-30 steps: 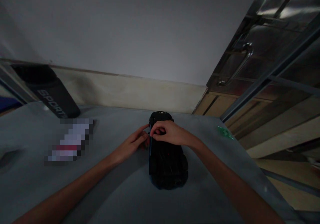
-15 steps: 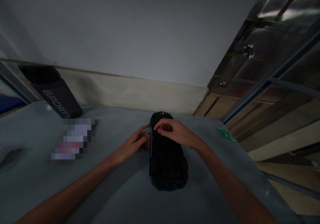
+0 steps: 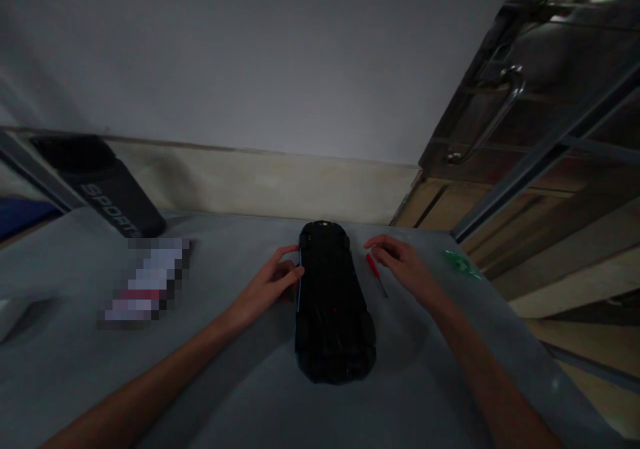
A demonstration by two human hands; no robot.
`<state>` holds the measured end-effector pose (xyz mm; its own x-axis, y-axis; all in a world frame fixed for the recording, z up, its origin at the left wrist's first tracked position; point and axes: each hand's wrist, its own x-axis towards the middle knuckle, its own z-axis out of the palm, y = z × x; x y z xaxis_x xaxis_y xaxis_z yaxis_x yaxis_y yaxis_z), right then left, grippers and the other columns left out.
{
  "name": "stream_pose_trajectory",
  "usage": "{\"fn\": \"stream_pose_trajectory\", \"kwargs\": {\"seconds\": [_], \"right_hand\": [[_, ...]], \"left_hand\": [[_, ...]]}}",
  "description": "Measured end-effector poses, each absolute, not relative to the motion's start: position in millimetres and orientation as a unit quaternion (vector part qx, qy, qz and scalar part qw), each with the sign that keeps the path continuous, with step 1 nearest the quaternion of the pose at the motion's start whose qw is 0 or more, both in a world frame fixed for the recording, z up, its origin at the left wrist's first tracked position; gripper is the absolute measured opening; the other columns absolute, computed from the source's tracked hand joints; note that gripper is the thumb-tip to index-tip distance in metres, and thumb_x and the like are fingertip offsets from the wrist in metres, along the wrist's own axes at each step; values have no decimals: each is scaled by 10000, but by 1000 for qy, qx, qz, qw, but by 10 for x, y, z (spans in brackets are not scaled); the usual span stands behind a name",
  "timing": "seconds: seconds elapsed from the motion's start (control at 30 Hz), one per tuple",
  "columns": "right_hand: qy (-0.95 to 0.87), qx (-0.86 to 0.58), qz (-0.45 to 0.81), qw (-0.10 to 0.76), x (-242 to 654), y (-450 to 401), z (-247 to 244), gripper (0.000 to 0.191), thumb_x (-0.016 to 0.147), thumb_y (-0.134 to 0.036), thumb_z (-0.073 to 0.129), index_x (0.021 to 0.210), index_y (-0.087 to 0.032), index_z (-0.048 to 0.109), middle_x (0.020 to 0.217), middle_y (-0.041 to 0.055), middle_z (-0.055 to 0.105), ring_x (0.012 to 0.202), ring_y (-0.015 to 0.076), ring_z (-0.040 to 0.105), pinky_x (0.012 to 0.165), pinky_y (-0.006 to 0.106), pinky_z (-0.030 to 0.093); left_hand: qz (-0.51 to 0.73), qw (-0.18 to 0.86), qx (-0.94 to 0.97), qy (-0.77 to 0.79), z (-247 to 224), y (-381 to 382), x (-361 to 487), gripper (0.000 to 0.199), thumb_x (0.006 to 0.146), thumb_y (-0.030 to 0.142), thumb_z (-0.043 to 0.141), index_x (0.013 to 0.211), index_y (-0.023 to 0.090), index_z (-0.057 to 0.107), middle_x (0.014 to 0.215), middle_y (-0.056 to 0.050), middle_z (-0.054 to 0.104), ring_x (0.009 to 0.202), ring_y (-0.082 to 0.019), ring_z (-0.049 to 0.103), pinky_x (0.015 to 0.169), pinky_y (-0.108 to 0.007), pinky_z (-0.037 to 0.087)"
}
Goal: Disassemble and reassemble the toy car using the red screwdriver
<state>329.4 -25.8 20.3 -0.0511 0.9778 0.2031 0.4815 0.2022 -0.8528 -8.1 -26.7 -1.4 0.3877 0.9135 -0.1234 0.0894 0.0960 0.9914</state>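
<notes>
A toy car (image 3: 330, 302) lies upside down on the grey table, its dark underside facing up and its wider end towards me. My left hand (image 3: 273, 281) grips the car's left edge, thumb on the rim and index finger along the side; its other fingers are partly hidden. To the right of the car lies a small screwdriver (image 3: 373, 266) with a red handle and thin metal shaft. My right hand (image 3: 400, 262) hovers by that handle, fingers loosely bent and apart, with nothing visible in them.
A dark bottle lettered SPORT (image 3: 117, 195) stands at the table's back left, near a blurred-out flat item (image 3: 147, 279). Green crinkled plastic (image 3: 461, 263) lies near the right edge. Behind the table (image 3: 225, 382) rises a wall (image 3: 260, 69); a metal door handle (image 3: 493, 119) is at right.
My right hand has moved off the car's underside to the right, beside the red screwdriver, which now shows. My left hand remains at the car's left edge.
</notes>
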Motion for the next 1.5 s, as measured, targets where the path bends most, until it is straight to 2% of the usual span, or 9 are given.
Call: {"fn": "stream_pose_trajectory", "kwargs": {"seconds": [0.27, 0.47, 0.63, 0.77, 0.93, 1.13, 1.23, 1.37, 1.5], "right_hand": [[-655, -561, 315, 396, 3278, -239, 118, 231, 955, -453, 651, 1028, -297, 806, 731, -1, 665, 705, 230, 636, 676, 351, 495], [-670, -562, 296, 385, 3308, -230, 111, 216, 994, -416, 619, 1019, -284, 788, 741, -10, 689, 708, 223, 668, 695, 341, 516], [-691, -591, 235, 343, 3341, -247, 90, 209, 1027, -320, 603, 1085, -271, 798, 770, -3, 734, 738, 227, 713, 728, 343, 506], [-715, -619, 154, 287, 3374, -268, 6, 152, 1028, -300, 670, 1124, -284, 786, 771, -4, 738, 695, 222, 682, 688, 345, 449], [-749, -597, 126, 258, 3391, -295, -71, 106, 1006, -234, 711, 1076, -300, 755, 783, 14, 735, 697, 240, 690, 679, 361, 438], [-750, -597, 129, 255, 3371, -297, -23, 161, 966, -170, 693, 1067, -295, 713, 789, 6, 747, 706, 238, 713, 716, 357, 496], [-736, -589, 118, 311, 3310, -330, 86, 174, 990, -226, 683, 1146, -290, 725, 803, 9, 768, 729, 251, 760, 754, 376, 572], [-701, -532, 74, 469, 3131, -476, 278, 204, 1073, -386, 725, 1255, -294, 717, 927, 39, 833, 825, 274, 833, 850, 431, 677], [-675, -486, -8, 555, 2957, -641, 386, 111, 1108, -372, 743, 1202, -313, 738, 998, 55, 850, 846, 264, 840, 854, 435, 706]], "left_hand": [[339, 580, 582, 457, 50, -256, -64, 790, 887, 657, 905, 1512, 257, 634, 760, 71, 605, 697, -195, 622, 589, -301, 411], [339, 583, 586, 450, 52, -270, -53, 823, 901, 669, 885, 1532, 225, 599, 787, 69, 616, 686, -179, 577, 599, -313, 391], [345, 575, 585, 455, 26, -261, -49, 746, 909, 642, 898, 1490, 261, 626, 808, 55, 619, 698, -176, 582, 603, -310, 388], [340, 581, 584, 453, 20, -261, -59, 771, 899, 617, 898, 1521, 268, 607, 814, 53, 607, 710, -179, 578, 608, -315, 381], [343, 591, 588, 433, 26, -272, -132, 745, 974, 567, 827, 1612, 256, 601, 838, 31, 636, 785, -214, 636, 685, -341, 448], [316, 602, 617, 396, 52, -257, -204, 832, 919, 461, 917, 1679, 285, 629, 932, 19, 695, 864, -225, 685, 752, -336, 489], [318, 602, 612, 402, 59, -259, -205, 826, 922, 436, 918, 1685, 273, 647, 927, 9, 696, 862, -235, 687, 748, -346, 493], [314, 600, 615, 404, 40, -258, -204, 868, 924, 452, 922, 1707, 250, 605, 961, 5, 697, 874, -233, 674, 774, -364, 517], [316, 598, 615, 405, 25, -249, -208, 900, 917, 472, 922, 1715, 237, 578, 987, 2, 706, 882, -226, 676, 768, -355, 505]]}}
